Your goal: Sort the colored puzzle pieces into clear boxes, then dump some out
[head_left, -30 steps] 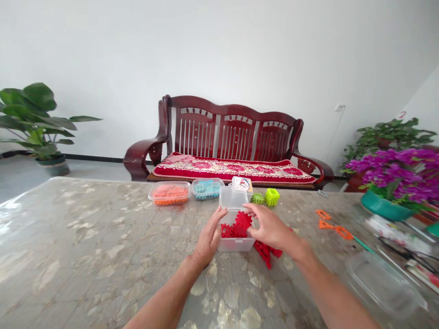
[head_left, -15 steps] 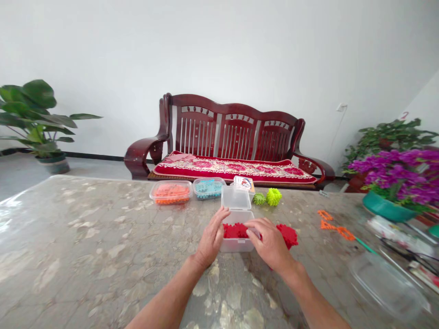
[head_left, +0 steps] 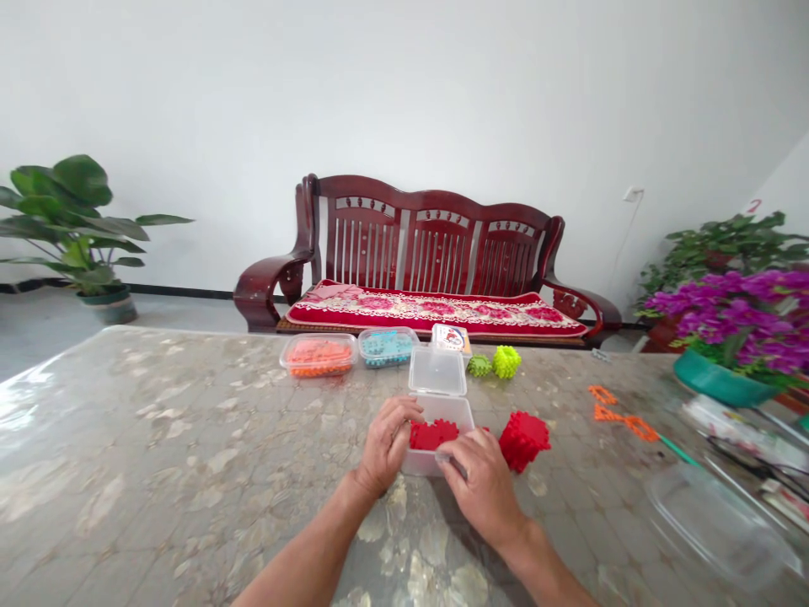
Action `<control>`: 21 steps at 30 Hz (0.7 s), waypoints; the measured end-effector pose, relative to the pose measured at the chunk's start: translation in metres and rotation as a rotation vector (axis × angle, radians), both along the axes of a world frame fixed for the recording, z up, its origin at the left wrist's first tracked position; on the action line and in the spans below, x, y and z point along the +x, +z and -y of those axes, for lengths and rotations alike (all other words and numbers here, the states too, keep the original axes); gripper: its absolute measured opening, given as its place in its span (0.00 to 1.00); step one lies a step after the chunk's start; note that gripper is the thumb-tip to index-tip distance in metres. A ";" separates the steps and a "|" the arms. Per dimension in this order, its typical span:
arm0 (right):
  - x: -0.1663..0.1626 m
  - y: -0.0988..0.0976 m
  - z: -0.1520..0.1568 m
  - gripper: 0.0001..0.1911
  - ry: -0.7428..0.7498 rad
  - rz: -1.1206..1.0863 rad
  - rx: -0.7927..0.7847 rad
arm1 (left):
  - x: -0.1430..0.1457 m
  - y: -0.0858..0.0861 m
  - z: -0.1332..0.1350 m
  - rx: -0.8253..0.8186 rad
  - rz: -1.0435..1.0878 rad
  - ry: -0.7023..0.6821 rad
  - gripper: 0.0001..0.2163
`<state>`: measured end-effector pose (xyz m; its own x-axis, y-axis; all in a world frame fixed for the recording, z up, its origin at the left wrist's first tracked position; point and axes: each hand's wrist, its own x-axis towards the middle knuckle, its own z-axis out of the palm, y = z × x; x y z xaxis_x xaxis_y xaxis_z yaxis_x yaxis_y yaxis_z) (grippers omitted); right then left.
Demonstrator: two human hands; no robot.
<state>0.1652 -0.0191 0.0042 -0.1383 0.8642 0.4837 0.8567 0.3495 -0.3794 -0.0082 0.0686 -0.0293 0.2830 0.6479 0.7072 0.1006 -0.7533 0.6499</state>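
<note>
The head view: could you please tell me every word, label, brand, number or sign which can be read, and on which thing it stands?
"2": this is how a red shape above the leafy plant at the right seems to read; what it stands on is unclear.
Printed box behind the open container: print too small and blurred to read.
No other text is readable.

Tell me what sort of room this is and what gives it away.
Probably a home's living room: a carved wooden bench with a floral seat cushion stands against the wall, and a large potted plant sits on the floor.
</note>
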 end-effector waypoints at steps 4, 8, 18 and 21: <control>-0.003 -0.001 0.005 0.04 0.016 0.006 0.060 | -0.001 0.008 0.003 -0.011 -0.021 0.008 0.12; -0.004 -0.002 0.010 0.03 0.026 0.013 0.100 | -0.001 0.013 0.006 0.009 -0.089 0.032 0.13; 0.055 0.013 0.003 0.13 -0.147 -0.023 0.442 | 0.002 0.010 0.004 -0.060 0.002 0.033 0.12; 0.092 0.020 -0.002 0.14 -0.292 0.033 0.395 | 0.002 0.010 0.004 -0.061 0.004 0.036 0.11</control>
<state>0.2574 -0.0172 0.0244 0.0613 0.6204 0.7819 0.9496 0.2051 -0.2372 -0.0062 0.0649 -0.0195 0.2558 0.6998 0.6670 0.1244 -0.7080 0.6952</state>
